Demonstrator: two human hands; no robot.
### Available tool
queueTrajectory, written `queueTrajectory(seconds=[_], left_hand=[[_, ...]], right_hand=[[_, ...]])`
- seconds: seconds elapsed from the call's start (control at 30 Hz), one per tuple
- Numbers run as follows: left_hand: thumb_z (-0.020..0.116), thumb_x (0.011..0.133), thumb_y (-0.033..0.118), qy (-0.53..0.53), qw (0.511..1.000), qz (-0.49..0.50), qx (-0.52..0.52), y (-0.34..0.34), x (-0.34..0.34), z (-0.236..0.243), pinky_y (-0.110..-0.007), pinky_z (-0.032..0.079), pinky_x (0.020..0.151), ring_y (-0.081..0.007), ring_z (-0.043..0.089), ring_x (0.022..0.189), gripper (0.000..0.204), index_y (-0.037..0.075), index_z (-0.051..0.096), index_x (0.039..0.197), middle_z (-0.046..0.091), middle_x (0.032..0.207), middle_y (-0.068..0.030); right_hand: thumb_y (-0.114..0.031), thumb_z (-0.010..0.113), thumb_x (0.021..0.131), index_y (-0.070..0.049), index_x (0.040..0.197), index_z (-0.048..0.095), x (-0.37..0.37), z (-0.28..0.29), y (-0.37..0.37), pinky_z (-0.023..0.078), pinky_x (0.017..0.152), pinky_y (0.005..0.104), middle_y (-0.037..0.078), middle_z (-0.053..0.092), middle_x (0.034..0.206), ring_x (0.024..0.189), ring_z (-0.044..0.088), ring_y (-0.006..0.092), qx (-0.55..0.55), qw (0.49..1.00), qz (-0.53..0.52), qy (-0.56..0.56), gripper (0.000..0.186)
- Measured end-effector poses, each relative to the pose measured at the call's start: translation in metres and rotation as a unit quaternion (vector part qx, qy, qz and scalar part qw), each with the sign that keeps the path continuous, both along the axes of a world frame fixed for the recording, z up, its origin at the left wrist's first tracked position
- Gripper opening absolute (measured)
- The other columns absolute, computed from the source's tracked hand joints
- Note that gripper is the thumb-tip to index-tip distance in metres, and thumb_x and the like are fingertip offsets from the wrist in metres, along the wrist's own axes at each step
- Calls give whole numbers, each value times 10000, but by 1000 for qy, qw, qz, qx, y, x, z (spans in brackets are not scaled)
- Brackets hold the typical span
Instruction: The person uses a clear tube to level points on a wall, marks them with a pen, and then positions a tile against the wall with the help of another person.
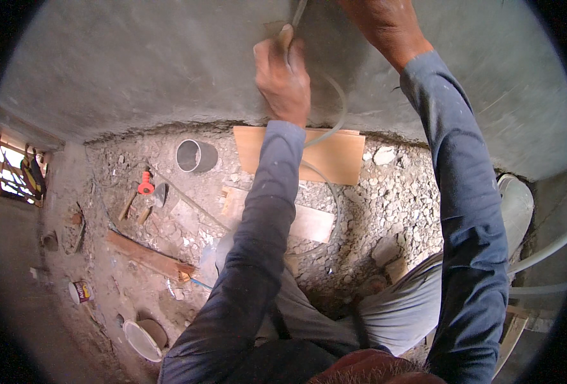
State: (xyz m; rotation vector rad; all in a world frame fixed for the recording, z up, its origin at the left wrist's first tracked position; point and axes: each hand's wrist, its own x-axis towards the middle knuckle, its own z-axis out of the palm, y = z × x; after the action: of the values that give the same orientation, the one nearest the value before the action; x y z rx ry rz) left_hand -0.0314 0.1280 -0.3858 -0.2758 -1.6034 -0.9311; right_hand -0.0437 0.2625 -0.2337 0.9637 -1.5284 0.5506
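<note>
Presently, the left hand point(283, 80) is resting close to the grey wall point(168, 64), its fingers curling almost fully, and it seems to be gripping the clear tube point(343, 102). Above this hand the tube is rising toward the top of the view; below, a loop is hanging in front of the brown board point(350, 160), which is lying at the wall-side edge of the rubble floor point(417, 224). The right hand point(380, 19) is reaching up farther right; the view is cutting off its fingers, so I cannot tell its opening or its hold. By its look, the tube is probably bending easily, weighing little, and maybe slipping if wet; a soft pinch near its end should be avoiding flattening. Farther out, a grey pipe piece point(208, 160) and a trowel point(160, 194) are lying toward the floor's wall-side left corner.
</note>
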Motion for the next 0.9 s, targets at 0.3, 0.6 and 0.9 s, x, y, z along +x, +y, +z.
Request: queueTrajectory(seconds=[0.3,0.6,0.9], left_hand=[[801,846,65,-5,999,-4,39,-12,-1,-6,-355,548,757,-256,705,840,136,24,721,948,730,936,-119],[771,856,48,8,1000,-11,11,-11,1,-8,-422,549,742,-333,691,866,181,72,680,1012,692,941,-98],[760,861,97,-8,979,-71,-192,-37,0,27,-369,544,704,-257,652,789,572,113,561,1397,652,915,-101]], right_hand=[[37,698,837,-84,1037,616,-4,-14,-13,576,716,400,119,596,1012,882,675,316,-24,1000,10,-5,248],[34,670,843,-84,1027,601,-6,-17,-10,569,729,393,115,600,1005,887,671,315,-14,1000,-12,23,229],[20,614,870,-87,992,578,-4,-8,-2,554,752,383,111,578,988,884,650,292,4,1000,23,4,166]])
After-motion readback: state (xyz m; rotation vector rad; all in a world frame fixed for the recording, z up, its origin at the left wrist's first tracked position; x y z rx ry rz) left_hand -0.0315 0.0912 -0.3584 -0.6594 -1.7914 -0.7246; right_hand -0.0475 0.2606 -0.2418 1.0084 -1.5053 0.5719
